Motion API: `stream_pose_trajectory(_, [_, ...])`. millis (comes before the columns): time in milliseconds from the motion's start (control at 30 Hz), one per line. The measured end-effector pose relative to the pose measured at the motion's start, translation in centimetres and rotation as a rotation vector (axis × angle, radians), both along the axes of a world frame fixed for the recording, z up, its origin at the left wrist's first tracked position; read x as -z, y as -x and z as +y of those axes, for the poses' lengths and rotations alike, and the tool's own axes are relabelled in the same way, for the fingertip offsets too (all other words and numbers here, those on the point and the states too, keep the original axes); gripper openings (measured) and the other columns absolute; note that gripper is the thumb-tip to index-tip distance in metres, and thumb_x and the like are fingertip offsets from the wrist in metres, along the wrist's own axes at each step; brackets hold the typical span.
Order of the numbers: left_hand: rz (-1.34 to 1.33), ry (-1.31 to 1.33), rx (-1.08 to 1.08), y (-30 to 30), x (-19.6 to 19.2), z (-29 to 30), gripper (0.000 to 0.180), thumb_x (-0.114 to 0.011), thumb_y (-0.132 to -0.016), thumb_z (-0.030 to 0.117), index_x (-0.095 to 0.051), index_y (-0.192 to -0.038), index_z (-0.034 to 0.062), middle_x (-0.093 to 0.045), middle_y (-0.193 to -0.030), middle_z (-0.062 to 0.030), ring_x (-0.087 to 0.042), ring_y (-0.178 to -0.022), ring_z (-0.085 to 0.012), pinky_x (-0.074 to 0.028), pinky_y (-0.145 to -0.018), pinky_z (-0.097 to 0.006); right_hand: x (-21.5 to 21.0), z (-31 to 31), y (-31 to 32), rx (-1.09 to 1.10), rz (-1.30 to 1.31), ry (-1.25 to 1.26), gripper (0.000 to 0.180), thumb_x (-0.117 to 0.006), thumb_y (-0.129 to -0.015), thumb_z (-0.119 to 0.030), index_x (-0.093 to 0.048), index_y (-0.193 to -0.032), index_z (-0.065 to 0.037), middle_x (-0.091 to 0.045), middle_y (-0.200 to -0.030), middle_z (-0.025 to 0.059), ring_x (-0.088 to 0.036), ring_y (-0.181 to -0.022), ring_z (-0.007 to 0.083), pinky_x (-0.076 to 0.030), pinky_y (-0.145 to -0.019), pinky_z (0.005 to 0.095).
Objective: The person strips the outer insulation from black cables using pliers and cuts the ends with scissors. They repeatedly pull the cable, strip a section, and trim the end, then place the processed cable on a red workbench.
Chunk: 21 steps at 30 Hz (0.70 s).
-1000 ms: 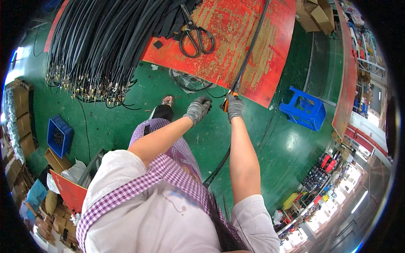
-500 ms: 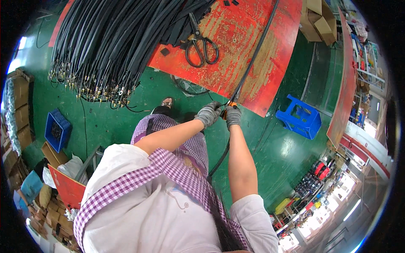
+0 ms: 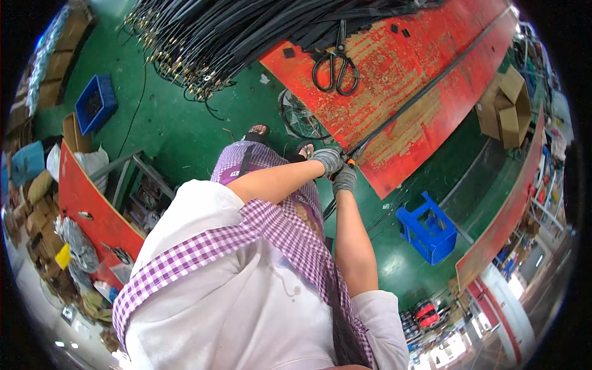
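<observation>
The long black cable run [image 3: 401, 112] stretched across the red bench [image 3: 383, 174] and crossed its near edge towards the right corner, where 2 gloved hands met just off that edge. The right hand [image 3: 344, 180] had its grip clenched round an orange-handled tool [image 3: 351, 163]. The left hand [image 3: 331, 160] sat close against it, fingers curled at the cable ends; I could not tell whether its grip had caught a strand. The step in hand looked like working those ends with the tool. The next move seemed to call for a steady left hand and a squeeze from the right, fingertips clear of the tool's jaws. Large scissors [image 3: 337, 55] lay apart on the bench, towards its left corner, near the heaped cables [image 3: 246, 37].
</observation>
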<state>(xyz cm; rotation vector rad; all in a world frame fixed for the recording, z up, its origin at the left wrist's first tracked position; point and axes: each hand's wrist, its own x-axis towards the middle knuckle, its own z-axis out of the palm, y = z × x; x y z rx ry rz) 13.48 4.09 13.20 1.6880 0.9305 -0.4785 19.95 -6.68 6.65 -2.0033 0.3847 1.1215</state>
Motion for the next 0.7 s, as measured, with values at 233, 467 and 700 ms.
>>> stream_pose_trajectory(233, [-0.016,-0.023,-0.124,-0.3,1.6,-1.8,0.033,-0.045,-0.079,0.032,-0.056,-0.094,0.0051,-0.058,-0.088,-0.0183,-0.055,-0.083,-0.0335,-0.042,-0.071,-0.040,-0.7,-0.3,-0.2,-0.106,0.013,-0.187,0.018,-0.052,-0.076,-0.019,-0.051,-0.091,-0.008,-0.055,-0.073,0.0054,-0.052,-0.063,0.0181,-0.042,-0.052,0.0319])
stream_pose_trajectory(467, [-0.030,-0.198,-0.257,0.1,1.7,-2.7,0.025,-0.049,-0.075,0.021,-0.053,-0.093,0.0048,-0.058,-0.086,-0.0171,-0.055,-0.082,-0.0328,-0.043,-0.068,-0.040,-3.5,1.5,0.8,0.150,0.311,-0.353,0.029,-0.034,-0.083,-0.013,-0.044,-0.110,-0.008,-0.053,-0.102,0.0105,-0.051,-0.093,0.0245,-0.041,-0.080,0.0383])
stream_pose_trajectory(700, [-0.100,-0.329,0.185,0.7,0.6,-0.5,0.027,-0.052,-0.072,0.021,-0.057,-0.094,0.0059,-0.058,-0.089,-0.0162,-0.057,-0.082,-0.0289,-0.044,-0.073,-0.035,-3.6,1.5,1.8,-0.111,-0.043,-0.512,0.022,-0.050,-0.074,-0.019,-0.056,-0.087,-0.003,-0.058,-0.075,0.0086,-0.055,-0.070,0.0222,-0.044,-0.061,0.0308])
